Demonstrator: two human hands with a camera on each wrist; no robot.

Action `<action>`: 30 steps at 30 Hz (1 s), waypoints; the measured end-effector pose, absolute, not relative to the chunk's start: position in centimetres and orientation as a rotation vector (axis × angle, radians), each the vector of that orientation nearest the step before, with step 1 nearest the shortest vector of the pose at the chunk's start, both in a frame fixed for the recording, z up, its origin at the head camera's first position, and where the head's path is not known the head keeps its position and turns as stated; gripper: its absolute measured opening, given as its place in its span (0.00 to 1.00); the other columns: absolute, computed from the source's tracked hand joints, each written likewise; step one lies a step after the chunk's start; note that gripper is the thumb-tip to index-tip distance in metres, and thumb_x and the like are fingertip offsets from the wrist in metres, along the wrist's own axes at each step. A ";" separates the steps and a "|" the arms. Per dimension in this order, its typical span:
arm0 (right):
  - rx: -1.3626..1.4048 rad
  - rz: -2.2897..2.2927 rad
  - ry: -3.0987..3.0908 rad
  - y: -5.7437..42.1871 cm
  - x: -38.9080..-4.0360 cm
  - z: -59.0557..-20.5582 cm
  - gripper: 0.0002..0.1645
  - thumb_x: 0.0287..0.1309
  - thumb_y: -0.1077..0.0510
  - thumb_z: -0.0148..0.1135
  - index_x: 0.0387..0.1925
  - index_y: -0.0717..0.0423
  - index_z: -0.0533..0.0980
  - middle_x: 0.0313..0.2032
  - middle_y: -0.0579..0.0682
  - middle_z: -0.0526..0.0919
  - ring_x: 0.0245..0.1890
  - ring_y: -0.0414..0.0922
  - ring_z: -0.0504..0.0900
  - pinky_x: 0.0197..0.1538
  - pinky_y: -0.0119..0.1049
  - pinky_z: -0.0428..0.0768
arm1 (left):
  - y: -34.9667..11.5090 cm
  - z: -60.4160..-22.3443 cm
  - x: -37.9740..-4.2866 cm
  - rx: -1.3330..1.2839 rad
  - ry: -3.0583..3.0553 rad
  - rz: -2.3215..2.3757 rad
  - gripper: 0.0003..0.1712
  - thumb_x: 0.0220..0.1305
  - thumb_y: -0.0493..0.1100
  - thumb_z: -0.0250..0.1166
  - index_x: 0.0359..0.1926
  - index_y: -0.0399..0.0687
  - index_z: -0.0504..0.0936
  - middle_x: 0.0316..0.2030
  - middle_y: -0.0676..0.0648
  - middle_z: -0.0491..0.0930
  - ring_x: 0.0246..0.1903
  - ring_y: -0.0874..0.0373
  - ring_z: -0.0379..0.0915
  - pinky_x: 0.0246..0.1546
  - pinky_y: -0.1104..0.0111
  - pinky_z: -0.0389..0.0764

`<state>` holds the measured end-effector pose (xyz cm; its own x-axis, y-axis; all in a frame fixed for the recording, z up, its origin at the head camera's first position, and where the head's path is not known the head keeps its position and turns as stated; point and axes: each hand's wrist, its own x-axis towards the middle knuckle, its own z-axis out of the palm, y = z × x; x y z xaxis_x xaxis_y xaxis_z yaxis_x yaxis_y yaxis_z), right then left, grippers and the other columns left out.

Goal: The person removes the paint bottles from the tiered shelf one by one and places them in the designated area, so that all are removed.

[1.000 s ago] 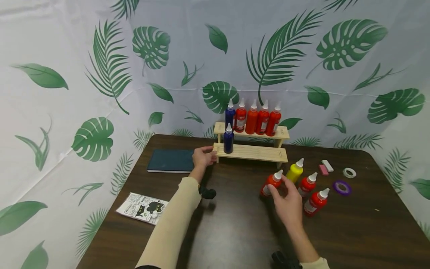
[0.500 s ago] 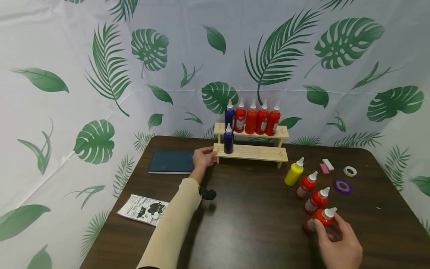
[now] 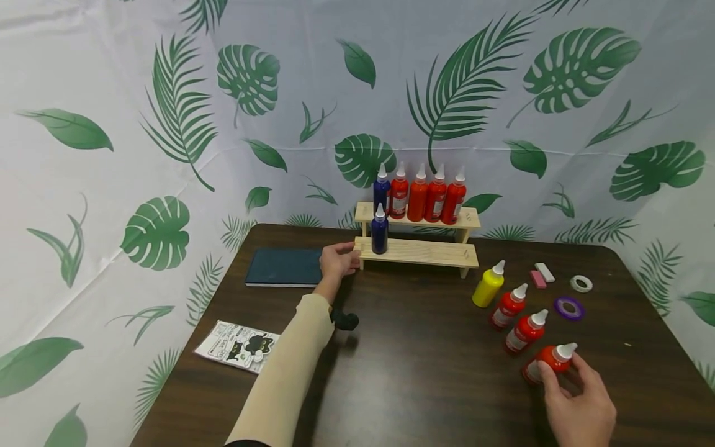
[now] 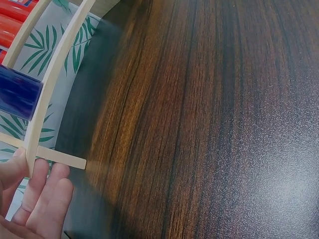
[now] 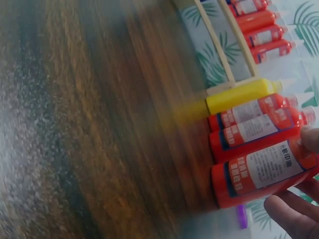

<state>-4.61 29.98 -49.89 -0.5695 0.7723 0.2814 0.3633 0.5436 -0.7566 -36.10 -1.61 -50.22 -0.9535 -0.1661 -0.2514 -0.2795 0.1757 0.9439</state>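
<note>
A two-tier wooden rack [image 3: 427, 252] stands at the back of the table. My left hand [image 3: 338, 263] pinches the left end of its lower shelf, thumb above and fingers below in the left wrist view. One dark blue squeeze bottle [image 3: 380, 237] stands on that lower shelf. Another blue bottle [image 3: 382, 192] and several red bottles [image 3: 417, 202] line the upper one. At the front right, my right hand [image 3: 583, 403] grips a red squeeze bottle [image 5: 266, 169] near its white nozzle cap. Two red bottles [image 3: 508, 308] and a yellow bottle [image 3: 488, 288] make a slanting row beyond it.
Right of the row lie a purple tape roll [image 3: 569, 308], a white tape roll [image 3: 581, 284], and a pink and a white eraser-like block [image 3: 544, 272]. On the left are a dark notebook [image 3: 283, 267] and a packet with cat drawings [image 3: 237, 347]. Leaf-print cloth hangs behind.
My right hand has carried the red bottle from in front of the yellow one to the near right end of the row. The left hand has stayed at the rack.
</note>
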 end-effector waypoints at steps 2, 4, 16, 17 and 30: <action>-0.918 0.892 -2.174 30.1 -4.8 -50.0 0.34 0.52 0.53 0.71 0.59 0.60 0.73 0.51 0.63 0.79 0.46 0.63 0.80 0.24 0.05 0.63 | -1.6 -50.1 -36.1 -0.438 2.342 1.913 0.14 0.55 0.41 0.72 0.45 0.50 0.87 0.27 0.42 0.86 0.25 0.51 0.85 0.22 0.64 0.83; -0.921 0.904 -2.187 30.2 -4.9 -49.9 0.34 0.53 0.52 0.71 0.60 0.60 0.73 0.52 0.64 0.79 0.46 0.64 0.80 0.23 0.06 0.63 | -1.5 -49.9 -36.1 -0.438 2.347 1.915 0.14 0.55 0.40 0.72 0.45 0.50 0.87 0.28 0.43 0.86 0.26 0.50 0.85 0.22 0.64 0.83; -0.683 0.838 -1.834 28.4 -4.5 -44.7 0.27 0.48 0.59 0.73 0.53 0.46 0.80 0.45 0.44 0.80 0.45 0.33 0.80 0.38 0.12 0.73 | -1.4 -49.7 -36.1 -0.479 2.364 1.908 0.14 0.54 0.40 0.72 0.44 0.51 0.88 0.29 0.43 0.86 0.25 0.52 0.85 0.22 0.64 0.83; -0.604 0.831 -1.813 28.0 -4.7 -44.0 0.26 0.47 0.60 0.73 0.51 0.49 0.81 0.44 0.43 0.80 0.44 0.34 0.80 0.39 0.13 0.74 | -1.5 -49.7 -36.1 -0.477 2.367 1.906 0.14 0.54 0.40 0.72 0.44 0.51 0.88 0.29 0.43 0.86 0.25 0.52 0.85 0.22 0.64 0.83; -0.100 1.317 -2.303 20.0 -18.0 -44.2 0.34 0.55 0.46 0.68 0.62 0.48 0.71 0.54 0.50 0.78 0.51 0.45 0.81 0.47 0.40 0.82 | -1.4 -50.0 -35.9 -0.452 2.379 1.895 0.14 0.55 0.41 0.72 0.45 0.51 0.87 0.26 0.44 0.86 0.23 0.54 0.84 0.23 0.65 0.83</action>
